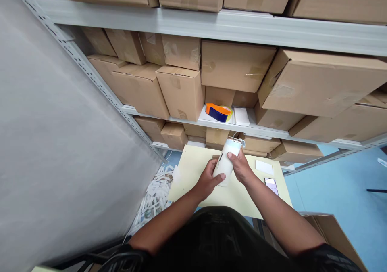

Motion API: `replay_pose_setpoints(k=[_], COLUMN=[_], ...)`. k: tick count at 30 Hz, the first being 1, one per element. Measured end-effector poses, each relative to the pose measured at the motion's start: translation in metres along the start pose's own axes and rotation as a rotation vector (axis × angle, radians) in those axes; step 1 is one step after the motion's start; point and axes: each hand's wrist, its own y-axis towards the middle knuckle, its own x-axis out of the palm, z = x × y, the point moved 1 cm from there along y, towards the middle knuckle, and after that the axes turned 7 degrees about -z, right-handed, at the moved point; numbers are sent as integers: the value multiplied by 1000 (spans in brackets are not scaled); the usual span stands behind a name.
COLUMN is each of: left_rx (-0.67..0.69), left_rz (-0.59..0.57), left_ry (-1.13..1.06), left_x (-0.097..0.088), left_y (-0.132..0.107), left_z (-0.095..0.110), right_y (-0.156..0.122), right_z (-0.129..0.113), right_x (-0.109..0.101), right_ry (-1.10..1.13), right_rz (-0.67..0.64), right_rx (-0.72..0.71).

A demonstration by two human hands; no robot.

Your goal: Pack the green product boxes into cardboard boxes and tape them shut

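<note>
Both hands grip a white bottle (225, 164) above the pale yellow table. It is a tall cylinder with dark lettering down its side, a shiny rim at the top and a small loop strap. The bottle leans, its top tipped away and to the right. My left hand (208, 180) wraps the lower left side, thumb across the front. Higher up on the right, my right hand (240, 166) closes around it, thumb pressed near the lettering. Some fingers of each hand are hidden behind the bottle.
The table (193, 163) carries a white pad (264, 167) and a phone (271, 186) at right. An orange and blue tape dispenser (218, 113) lies on the shelf (267, 131) among cardboard boxes (181, 86). Paper scraps (152, 195) cover the floor at left; an open carton (335, 235) stands lower right.
</note>
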Motion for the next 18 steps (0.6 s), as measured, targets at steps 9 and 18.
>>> replay_pose_setpoints(k=[9, 18], left_rx=[-225, -195], left_rz=[-126, -145], left_ry=[-293, -44], left_x=[-5, -8], left_y=[5, 5], left_z=[-16, -25], right_y=[-1, -24], right_z=[10, 16], right_x=[-13, -37], right_ry=[-44, -156], right_rz=[-20, -97], right_rx=[83, 68])
